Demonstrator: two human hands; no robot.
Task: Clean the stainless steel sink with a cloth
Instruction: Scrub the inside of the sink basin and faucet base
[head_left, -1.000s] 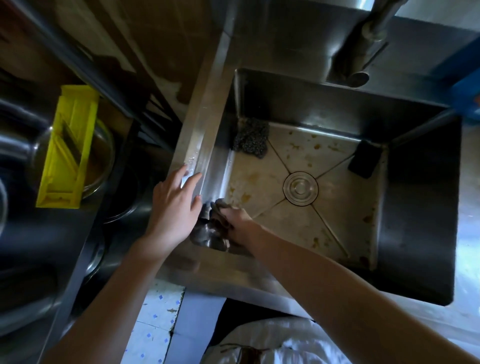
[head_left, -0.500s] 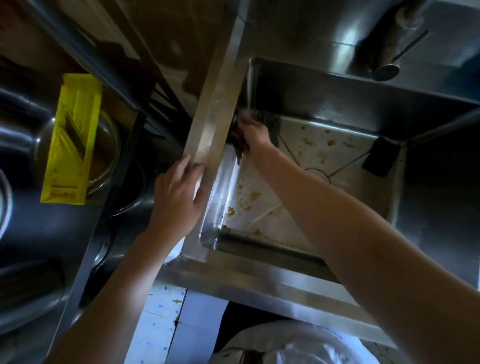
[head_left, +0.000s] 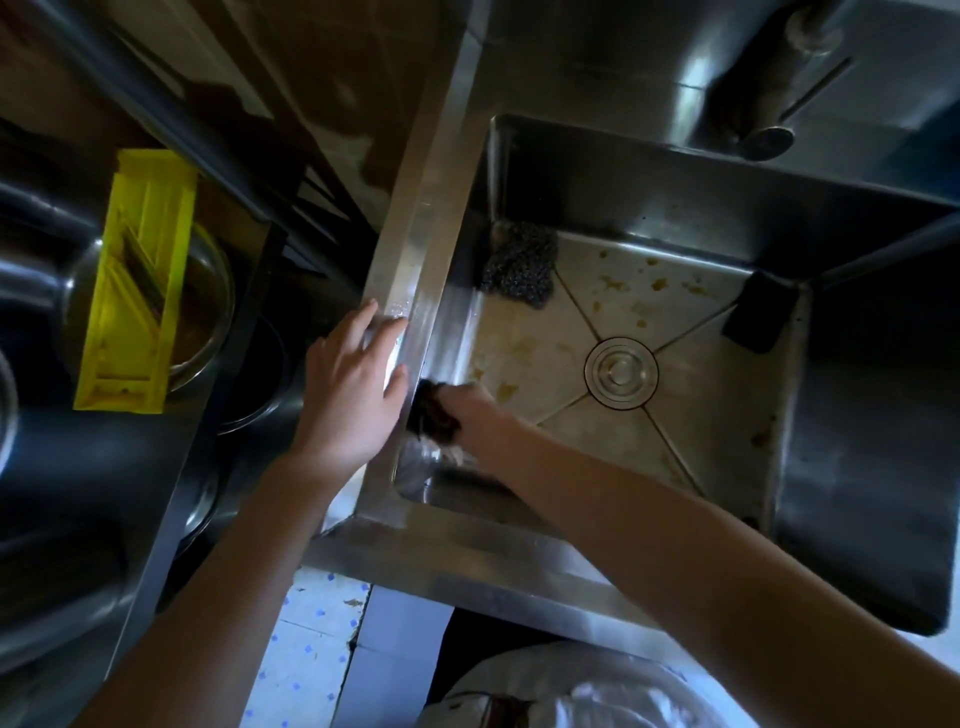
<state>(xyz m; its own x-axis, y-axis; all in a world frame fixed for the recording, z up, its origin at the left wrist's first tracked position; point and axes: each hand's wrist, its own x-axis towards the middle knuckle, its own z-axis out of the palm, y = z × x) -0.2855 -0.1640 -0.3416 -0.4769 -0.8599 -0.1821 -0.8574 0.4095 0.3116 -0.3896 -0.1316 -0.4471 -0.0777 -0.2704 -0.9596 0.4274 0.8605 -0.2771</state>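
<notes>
The stainless steel sink (head_left: 415, 249) has a stained floor with yellowish spots around a round drain (head_left: 621, 372). My right hand (head_left: 480, 415) is inside the basin at the near left corner, shut on a dark cloth (head_left: 431, 413) pressed against the left wall. My left hand (head_left: 353, 384) lies flat with fingers spread on the sink's left rim, holding nothing.
A dark steel-wool scourer (head_left: 519, 265) lies in the far left corner of the basin and a black sponge (head_left: 759, 312) at the far right. The tap (head_left: 774, 93) hangs over the back edge. A yellow slicer (head_left: 137, 280) rests on a glass bowl at left.
My right hand has pulled the cloth from the far left corner back along the left wall to the near left corner. The left hand stays on the rim.
</notes>
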